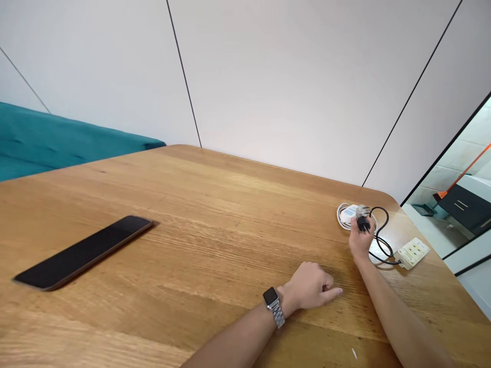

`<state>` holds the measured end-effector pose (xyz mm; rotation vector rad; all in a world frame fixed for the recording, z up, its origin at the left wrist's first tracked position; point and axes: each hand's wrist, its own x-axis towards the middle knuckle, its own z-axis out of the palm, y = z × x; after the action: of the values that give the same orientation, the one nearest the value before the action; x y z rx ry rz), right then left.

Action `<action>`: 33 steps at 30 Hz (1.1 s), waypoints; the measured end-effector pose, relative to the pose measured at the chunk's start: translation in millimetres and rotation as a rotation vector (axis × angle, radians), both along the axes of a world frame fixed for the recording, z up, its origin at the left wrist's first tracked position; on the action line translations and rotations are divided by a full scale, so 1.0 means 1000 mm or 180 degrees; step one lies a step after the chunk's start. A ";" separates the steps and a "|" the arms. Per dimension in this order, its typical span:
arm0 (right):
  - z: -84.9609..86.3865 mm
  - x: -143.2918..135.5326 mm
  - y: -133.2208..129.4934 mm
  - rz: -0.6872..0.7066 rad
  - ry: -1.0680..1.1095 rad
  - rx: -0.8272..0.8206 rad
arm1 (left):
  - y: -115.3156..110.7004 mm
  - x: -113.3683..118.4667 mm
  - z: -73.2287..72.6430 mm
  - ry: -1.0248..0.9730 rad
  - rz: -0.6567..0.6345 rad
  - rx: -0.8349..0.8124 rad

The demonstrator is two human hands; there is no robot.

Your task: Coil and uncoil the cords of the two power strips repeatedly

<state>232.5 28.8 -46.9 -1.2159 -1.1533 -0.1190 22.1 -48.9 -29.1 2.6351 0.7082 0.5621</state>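
My left hand (311, 285), with a watch (270, 296) on its wrist, rests on the wooden table with its fingers curled in and the thumb pointing right. Nothing shows in it. Farther right and back, my right hand (361, 243) is closed around a black plug (363, 224). A clear and whitish piece (362, 210) shows just above the plug. A black cord (387, 220) loops from there to a white power strip (413, 253) lying on the table at the right. Beside my right hand lies a coiled white cable with a white block (348, 213).
A dark flat tablet-like device (86, 253) lies on the table (215, 220) at the left. A teal sofa (69, 138) stands behind the left edge, and a pale panelled wall (276, 87) is at the back. A small white scrap (354, 353) lies near the front.
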 end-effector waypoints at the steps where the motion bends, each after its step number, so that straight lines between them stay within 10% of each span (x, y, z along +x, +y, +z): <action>1: 0.008 0.000 -0.001 -0.0079 0.0335 0.0128 | 0.000 0.000 0.000 -0.0024 0.0001 -0.0003; 7: 0.109 -0.002 -0.030 -0.0153 0.1431 0.0688 | 0.000 0.001 -0.002 -0.0253 0.0060 -0.0054; 14: 0.202 -0.038 -0.110 0.1323 0.1988 0.1127 | 0.003 -0.004 -0.002 -0.0869 0.0512 -0.0250; 19: 0.208 -0.059 -0.135 0.2097 0.1922 0.0507 | -0.002 -0.009 0.024 -0.2050 0.0963 -0.0047; 23: 0.200 -0.069 -0.138 0.2392 0.1847 0.0255 | -0.014 0.007 0.087 -0.2761 0.0258 -0.0241; 27: 0.187 -0.070 -0.133 0.2208 0.1351 -0.0040 | -0.026 0.028 0.145 -0.2605 -0.0427 -0.1505; 33: 0.180 -0.052 -0.124 0.1432 0.0143 -0.0794 | -0.036 0.048 0.144 -0.2895 -0.0557 -0.3436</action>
<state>180.8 -95.2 133.4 -1.1368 -1.4033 0.3996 69.8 -84.9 114.5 1.2286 0.3084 0.8877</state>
